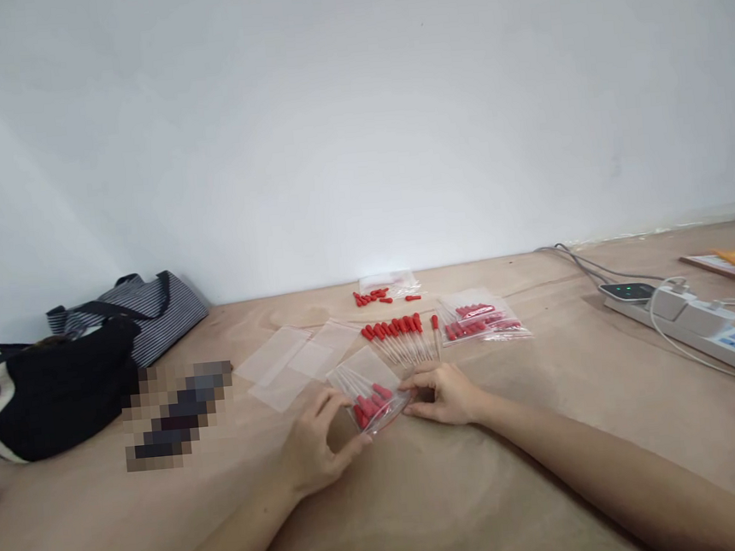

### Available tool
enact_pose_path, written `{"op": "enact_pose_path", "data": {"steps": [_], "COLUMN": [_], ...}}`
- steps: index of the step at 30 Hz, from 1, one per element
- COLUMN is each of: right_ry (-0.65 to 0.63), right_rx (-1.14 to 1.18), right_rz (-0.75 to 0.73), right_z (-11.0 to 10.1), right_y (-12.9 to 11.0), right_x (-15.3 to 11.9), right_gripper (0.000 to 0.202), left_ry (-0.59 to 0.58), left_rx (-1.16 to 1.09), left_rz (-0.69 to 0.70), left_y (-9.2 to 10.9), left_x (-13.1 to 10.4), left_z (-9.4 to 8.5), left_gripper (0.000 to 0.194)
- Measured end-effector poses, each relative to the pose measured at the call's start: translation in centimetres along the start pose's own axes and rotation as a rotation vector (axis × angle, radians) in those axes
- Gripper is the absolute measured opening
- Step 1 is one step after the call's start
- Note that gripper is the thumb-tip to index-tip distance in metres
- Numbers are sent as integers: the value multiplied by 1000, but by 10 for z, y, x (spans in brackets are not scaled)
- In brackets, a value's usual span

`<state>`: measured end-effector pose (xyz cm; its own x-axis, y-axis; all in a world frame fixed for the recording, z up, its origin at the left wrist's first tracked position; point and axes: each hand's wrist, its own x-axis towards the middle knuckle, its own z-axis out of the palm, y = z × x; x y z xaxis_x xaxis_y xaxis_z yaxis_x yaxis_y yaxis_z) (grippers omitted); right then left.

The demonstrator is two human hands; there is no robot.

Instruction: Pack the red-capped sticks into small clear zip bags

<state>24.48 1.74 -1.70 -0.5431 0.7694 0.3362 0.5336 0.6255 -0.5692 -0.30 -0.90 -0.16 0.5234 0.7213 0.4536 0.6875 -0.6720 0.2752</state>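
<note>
A clear zip bag [365, 387] holds several droppers with red bulbs, the bulbs toward its near, zip edge. My left hand [318, 443] is curved round the bag's left side, its thumb and fingertips on the bag. At the bag's right corner, my right hand [439, 393] pinches the zip edge between thumb and fingers. Just behind, a row of loose red-bulbed droppers [395, 331] lies on the table. Flat, see-through bags [285, 360] overlap to the left. Filled bags [480, 317] with red bulbs are stacked to the right.
Loose red bulbs [373, 296] and a bag lie near the wall. A black bag [69, 392] and a striped bag [165, 315] stand at the left, near a blurred dark item [183, 412]. A power strip [699, 324] with cables lies at the right.
</note>
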Motion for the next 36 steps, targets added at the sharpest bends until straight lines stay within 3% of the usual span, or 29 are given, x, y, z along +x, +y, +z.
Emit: {"op": "enact_pose_path", "data": {"steps": [3,6,14,21,30,36], "right_ry": [34,27,137,163,62,85], "right_rx": [-7,-28,-254,-341,-442,-382], "right_rz": [-20,8,139,98,-102,-134], "right_z": [3,5,22,23,33,32], "right_y": [-3,-10,-27,-25,-27,-23], "right_x": [1,3,15,17,30,29], "right_gripper": [29,29,24,21,19,22], "left_ry": [-55,-59,-42,-50,-48,-21], "left_rx": [-47,-61,-28,-31,-49,-101], "left_rz": [33,39,102,84,79,71], "left_y": [11,7,3,3,2,0], "left_x": [-3,-1,1,0,-1,-2], "left_z": [2,4,6,8,7,9], "left_gripper": [19,9,23,26,27,24]}}
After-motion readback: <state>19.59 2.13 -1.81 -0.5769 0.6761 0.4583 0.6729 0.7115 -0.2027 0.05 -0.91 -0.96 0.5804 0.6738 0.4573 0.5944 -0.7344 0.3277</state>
